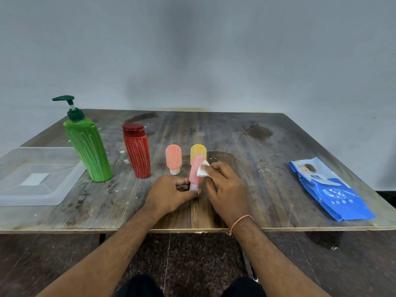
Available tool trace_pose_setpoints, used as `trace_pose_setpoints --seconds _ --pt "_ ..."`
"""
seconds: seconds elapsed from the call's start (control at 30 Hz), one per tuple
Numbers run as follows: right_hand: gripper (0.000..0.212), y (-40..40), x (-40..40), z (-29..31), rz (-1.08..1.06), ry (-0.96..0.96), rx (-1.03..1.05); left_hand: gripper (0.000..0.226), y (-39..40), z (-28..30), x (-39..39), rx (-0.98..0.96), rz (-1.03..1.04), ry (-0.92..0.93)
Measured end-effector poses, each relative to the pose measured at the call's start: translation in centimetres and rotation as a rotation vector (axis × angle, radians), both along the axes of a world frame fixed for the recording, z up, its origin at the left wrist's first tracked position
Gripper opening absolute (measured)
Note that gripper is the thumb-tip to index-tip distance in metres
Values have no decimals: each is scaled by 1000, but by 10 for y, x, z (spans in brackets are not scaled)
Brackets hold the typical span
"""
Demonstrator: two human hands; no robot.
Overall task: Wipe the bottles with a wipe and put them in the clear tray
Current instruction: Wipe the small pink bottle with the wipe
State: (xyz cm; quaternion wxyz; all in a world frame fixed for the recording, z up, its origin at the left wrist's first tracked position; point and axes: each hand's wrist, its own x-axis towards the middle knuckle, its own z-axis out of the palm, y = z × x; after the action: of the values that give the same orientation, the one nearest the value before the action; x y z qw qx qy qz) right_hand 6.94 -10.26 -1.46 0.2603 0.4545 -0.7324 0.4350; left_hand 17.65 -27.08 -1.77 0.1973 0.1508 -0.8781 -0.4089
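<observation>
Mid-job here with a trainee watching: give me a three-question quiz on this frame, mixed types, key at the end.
1. True or false: the clear tray already holds a bottle.
2. Multiple choice: what does the right hand press against the pink bottle? A) the blue wipe pack B) a white wipe C) a cap
3. Fill in: the left hand grips the pink bottle at its ____ end.

Key
1. False; the green pump bottle, red bottle, orange bottle and yellow bottle all stand on the table.
2. B, the white wipe; the blue wipe pack lies apart, to the right.
3. Lower, by the cap.
</observation>
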Motion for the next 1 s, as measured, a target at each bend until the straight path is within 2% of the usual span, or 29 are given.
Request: trace_pose_setpoints --seconds 0.17,0.4,0.53,0.73,0.87,1.0 --pt "23 -2 -1 -1 1 10 -15 39 1 -1 0 47 -4 4" --pt "27 -3 0 -3 14 71 9 43 3 0 1 80 10 8" --pt "25 -2 -2 -4 -26 15 -9 54 3 0 1 42 40 -1" --pt "25 -3 0 -4 4 104 34 44 6 4 2 37 42 9" --pt "25 -2 -1 -5 -52 39 1 54 6 3 3 -9 80 -1" --pt "31 -4 0 -5 -6 126 37 39 8 5 4 20 49 9"
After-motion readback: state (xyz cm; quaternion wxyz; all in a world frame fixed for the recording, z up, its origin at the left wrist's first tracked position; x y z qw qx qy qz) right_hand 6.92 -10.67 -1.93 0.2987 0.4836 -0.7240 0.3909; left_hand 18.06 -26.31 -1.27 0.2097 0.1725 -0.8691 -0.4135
